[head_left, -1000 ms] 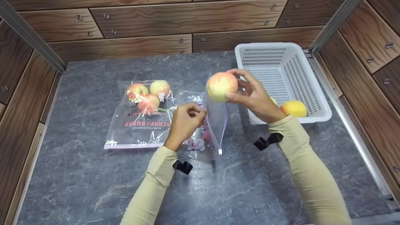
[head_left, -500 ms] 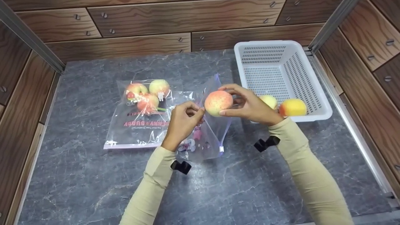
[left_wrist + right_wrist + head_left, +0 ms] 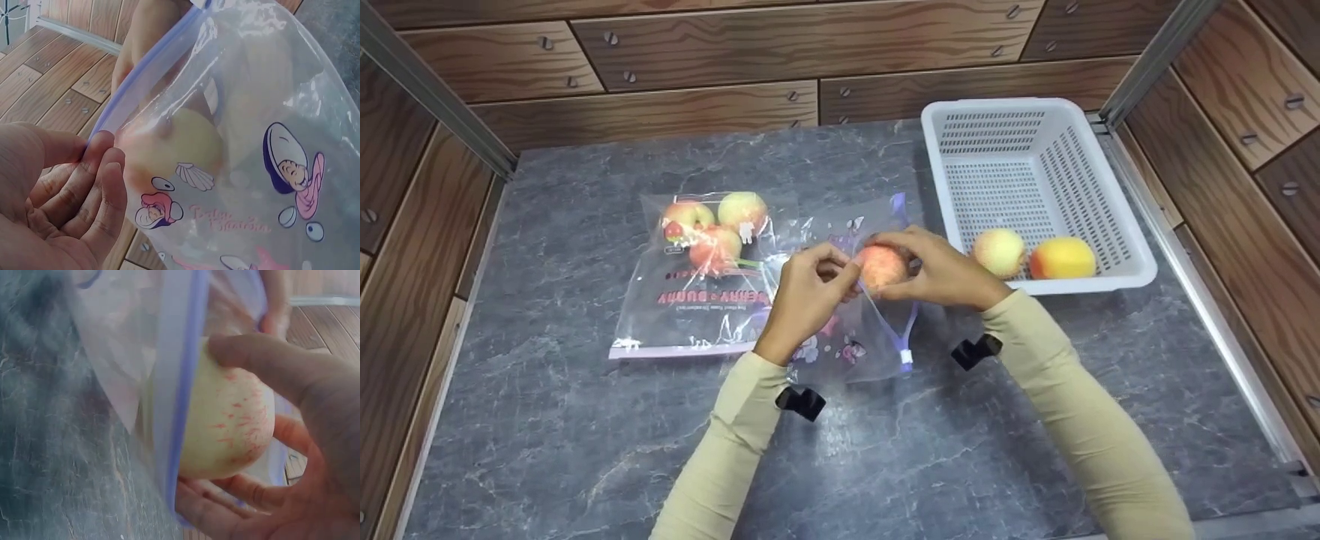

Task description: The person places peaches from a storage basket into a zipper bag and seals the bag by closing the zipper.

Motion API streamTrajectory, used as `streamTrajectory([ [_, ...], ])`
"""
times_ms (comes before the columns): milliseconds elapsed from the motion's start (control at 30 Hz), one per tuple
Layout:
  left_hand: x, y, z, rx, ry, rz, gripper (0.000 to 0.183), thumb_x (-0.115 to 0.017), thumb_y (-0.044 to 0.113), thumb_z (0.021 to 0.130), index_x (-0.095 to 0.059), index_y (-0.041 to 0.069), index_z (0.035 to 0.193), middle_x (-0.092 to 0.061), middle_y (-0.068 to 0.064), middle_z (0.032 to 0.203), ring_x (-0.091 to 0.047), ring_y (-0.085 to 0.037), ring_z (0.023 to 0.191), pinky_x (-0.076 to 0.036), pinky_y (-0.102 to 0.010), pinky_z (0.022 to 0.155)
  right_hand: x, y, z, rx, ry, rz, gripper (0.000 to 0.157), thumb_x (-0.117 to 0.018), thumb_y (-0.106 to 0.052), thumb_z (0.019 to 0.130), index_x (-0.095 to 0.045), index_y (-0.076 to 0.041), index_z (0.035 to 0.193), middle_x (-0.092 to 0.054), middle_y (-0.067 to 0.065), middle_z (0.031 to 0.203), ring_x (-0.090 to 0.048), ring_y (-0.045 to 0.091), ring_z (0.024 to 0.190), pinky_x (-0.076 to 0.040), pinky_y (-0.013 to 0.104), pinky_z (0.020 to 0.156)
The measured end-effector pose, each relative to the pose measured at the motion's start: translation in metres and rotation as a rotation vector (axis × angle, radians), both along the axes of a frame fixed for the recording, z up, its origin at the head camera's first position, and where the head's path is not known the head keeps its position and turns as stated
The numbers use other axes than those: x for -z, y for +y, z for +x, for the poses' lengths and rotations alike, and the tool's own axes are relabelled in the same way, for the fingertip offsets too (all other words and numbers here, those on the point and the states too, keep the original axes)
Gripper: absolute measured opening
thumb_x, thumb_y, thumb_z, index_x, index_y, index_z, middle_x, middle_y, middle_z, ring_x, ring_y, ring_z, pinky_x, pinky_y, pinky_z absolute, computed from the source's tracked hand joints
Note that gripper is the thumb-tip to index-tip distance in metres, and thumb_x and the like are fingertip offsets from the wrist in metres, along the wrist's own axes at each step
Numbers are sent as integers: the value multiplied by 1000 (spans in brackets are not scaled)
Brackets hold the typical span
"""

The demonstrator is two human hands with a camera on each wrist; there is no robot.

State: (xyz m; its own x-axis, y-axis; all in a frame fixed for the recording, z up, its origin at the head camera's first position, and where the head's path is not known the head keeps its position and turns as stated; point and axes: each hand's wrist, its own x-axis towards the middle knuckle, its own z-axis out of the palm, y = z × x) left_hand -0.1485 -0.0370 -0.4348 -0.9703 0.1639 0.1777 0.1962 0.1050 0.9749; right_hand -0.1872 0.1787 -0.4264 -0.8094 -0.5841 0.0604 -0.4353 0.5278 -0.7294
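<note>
My right hand point(image 3: 941, 274) grips a red-and-yellow apple point(image 3: 883, 268) at the mouth of a clear zip bag point(image 3: 847, 356). In the right wrist view the apple point(image 3: 230, 416) sits partly behind the bag's purple zip edge point(image 3: 183, 382), with thumb and fingers around it. My left hand point(image 3: 810, 292) pinches that purple edge between thumb and fingertips, holding the mouth apart. Through the printed plastic point(image 3: 236, 185) in the left wrist view, the apple point(image 3: 188, 140) shows pale and blurred. A white slider point(image 3: 906, 357) sits at the near end of the zip.
Left of the hands lies another clear zip bag point(image 3: 690, 322) with three apples point(image 3: 716, 247) inside. A white slotted basket point(image 3: 1035, 285) at the right holds a pale round fruit point(image 3: 999, 253) and a yellow-orange fruit point(image 3: 1063, 259). Wood-patterned panels point(image 3: 697, 45) enclose the marbled tabletop point(image 3: 585, 450).
My right hand has brought the apple down and nearer, from above the zip bag into its mouth. My left hand stays at the zip edge, and the bag's mouth has turned slightly.
</note>
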Motion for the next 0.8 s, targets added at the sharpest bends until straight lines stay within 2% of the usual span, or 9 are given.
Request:
streamTrajectory([
  [67, 0, 1, 0, 3, -2, 6, 12, -67, 2, 94, -64, -1, 83, -71, -10, 72, -69, -19, 60, -61, -34, 59, 3, -6, 1, 4, 24, 65, 65, -86, -21, 77, -61, -13, 137, -58, 11, 120, -53, 23, 100, -54, 40, 80],
  [133, 1, 2, 0, 3, -1, 10, 12, -67, 2, 94, -64, -2, 83, -71, -10, 72, -69, -18, 60, -61, -34, 59, 6, -11, 2, -3, 49, 114, 65, -82, -18, 77, -60, -10, 138, -57, 13, 119, -54, 27, 100, -54, 42, 80],
  [300, 1, 2, 0, 5, 9, 10, 14, -68, 3, 95, -65, -2, 82, -70, -10, 71, -69, -17, 59, -61, -34, 58, 16, -20, 3, -30, 120, 186, 62, -75, -10, 79, -58, 1, 137, -59, 19, 126, -57, 36, 110, -50, 51, 91],
  [400, 1, 2, 0, 4, 11, 7, 15, -68, 5, 95, -64, -1, 82, -70, -9, 71, -69, -18, 59, -61, -35, 56, 23, -24, 3, -38, 163, 197, 57, -69, 0, 77, -60, 4, 133, -62, 19, 123, -58, 37, 110, -49, 51, 94],
  [533, 0, 2, 1, 5, 7, -1, 16, -69, 6, 95, -64, 0, 81, -71, -8, 72, -70, -18, 60, -60, -39, 55, 31, -27, 2, -59, 225, 196, 49, -60, 11, 73, -65, 3, 121, -64, 17, 115, -59, 35, 103, -49, 50, 92],
  [667, -1, 0, 1, 6, 1, -8, 15, -69, 6, 95, -65, 0, 82, -72, -8, 72, -70, -19, 61, -60, -45, 55, 37, -30, 0, -85, 276, 180, 37, -56, 14, 77, -65, 3, 112, -63, 16, 107, -60, 34, 96, -49, 50, 87],
  [800, -1, 0, 1, 8, -6, -18, 15, -68, 7, 95, -65, 1, 82, -72, -8, 71, -70, -20, 61, -59, -51, 57, 42, -30, -1, -92, 266, 161, 39, -54, 14, 79, -63, 2, 115, -65, 17, 106, -62, 34, 98, -49, 51, 91],
])
